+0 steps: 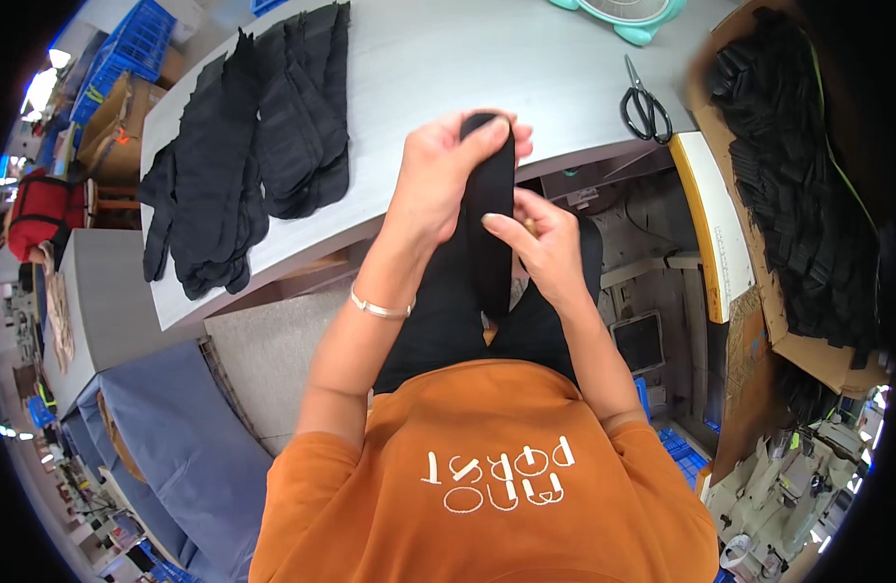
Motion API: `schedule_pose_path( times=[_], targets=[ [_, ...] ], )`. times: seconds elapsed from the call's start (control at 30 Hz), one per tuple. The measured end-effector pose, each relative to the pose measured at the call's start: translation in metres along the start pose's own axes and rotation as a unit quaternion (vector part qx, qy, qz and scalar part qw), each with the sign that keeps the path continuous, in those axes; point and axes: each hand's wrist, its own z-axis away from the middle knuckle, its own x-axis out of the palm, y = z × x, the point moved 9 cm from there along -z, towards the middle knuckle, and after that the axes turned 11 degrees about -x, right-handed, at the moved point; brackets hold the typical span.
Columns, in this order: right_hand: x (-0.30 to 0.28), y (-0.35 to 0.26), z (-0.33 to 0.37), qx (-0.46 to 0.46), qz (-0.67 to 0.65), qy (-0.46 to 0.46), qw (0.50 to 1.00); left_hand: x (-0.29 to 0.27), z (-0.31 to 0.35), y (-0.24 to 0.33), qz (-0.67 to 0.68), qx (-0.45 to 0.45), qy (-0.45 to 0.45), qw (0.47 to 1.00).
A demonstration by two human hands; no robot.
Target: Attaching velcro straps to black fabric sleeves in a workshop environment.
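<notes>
"At the near edge of the counter (409, 58), where exactly is the black strip (490, 209)?"

"Between the two hands, its length running down over the thighs (430, 325). The left hand (440, 167) pinches its rounded upper end, thumb on top; the right hand (553, 245) holds its right side, about midway down."

"How firmly?"

"I can't tell; the fingers behind are partly hidden."

"What could go wrong?"

"The lower end looks unsupported, so if the left thumb slackened, the strip could slip down between the thighs. Uneven pulling by the two hands might also twist it."

"And the scissors (646, 105)?"

"They lie right by the counter's edge, handles toward the person; a careless outward sweep of the right hand could knock them off."

"Anything on the left?"

"Layered black pieces (213, 189) near the edge; catching one might drag others down."
</notes>
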Motion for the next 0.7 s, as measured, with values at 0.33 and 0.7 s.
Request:
schedule_pose_path(
  times=[0.33, 0.7],
  targets=[
    [-0.030, 0.120, 0.046, 0.251, -0.024, -0.098, 0.963, -0.117, -0.107, 0.057, -0.106, 0.194, 0.172, 0.960],
    [-0.033, 0.127, 0.023, 0.283, -0.070, -0.062, 0.955, -0.073, -0.111, -0.049, -0.730, 0.223, 0.234, 0.603]
  ],
)
